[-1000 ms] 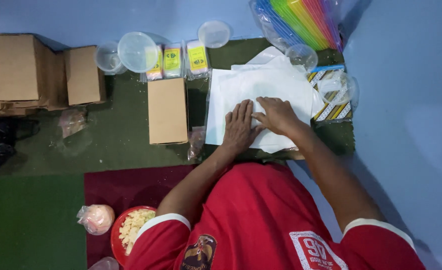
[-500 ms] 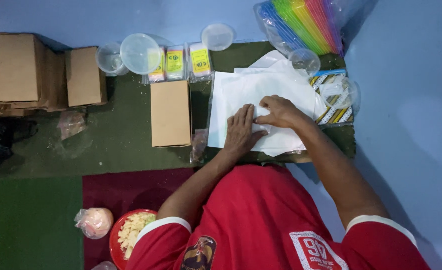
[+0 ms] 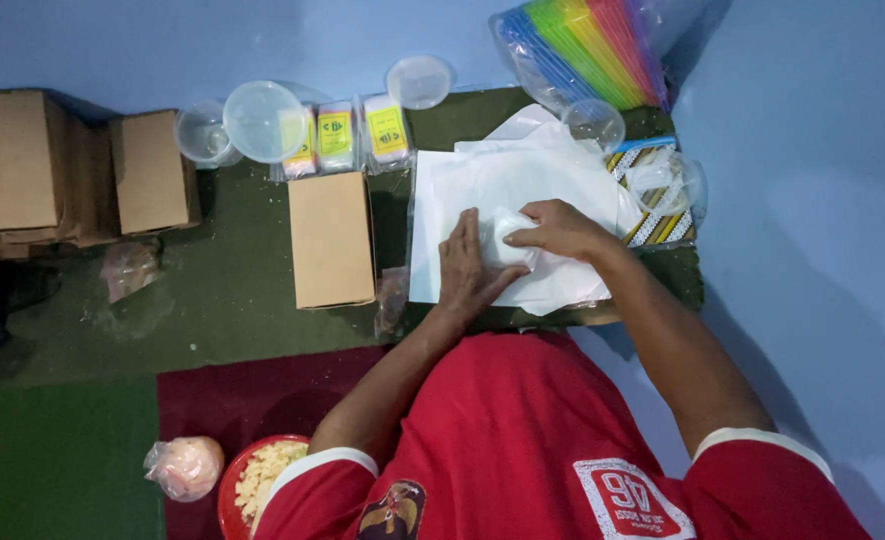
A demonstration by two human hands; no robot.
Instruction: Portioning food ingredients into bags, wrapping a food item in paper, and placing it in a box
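A stack of white paper sheets [image 3: 503, 190] lies on the green mat [image 3: 233, 290] in front of me. My left hand [image 3: 468, 265] presses flat on the sheets, fingers spread. My right hand [image 3: 560, 228] pinches a small white folded wad [image 3: 511, 236] of paper between thumb and fingers, right beside the left hand. A closed brown cardboard box [image 3: 331, 238] lies just left of the sheets.
Stacked brown boxes [image 3: 63, 170] sit at the far left. Clear plastic cups and lids [image 3: 253, 120] and small yellow-labelled packets [image 3: 361, 132] line the back. A bag of coloured straws [image 3: 593, 50] lies back right. A red bowl of pale crumbs [image 3: 263, 480] and a tied pink bag [image 3: 188, 465] lie near left.
My right hand has lifted a folded bit of the white paper and now pinches it; my left hand stays pressed on the sheets.
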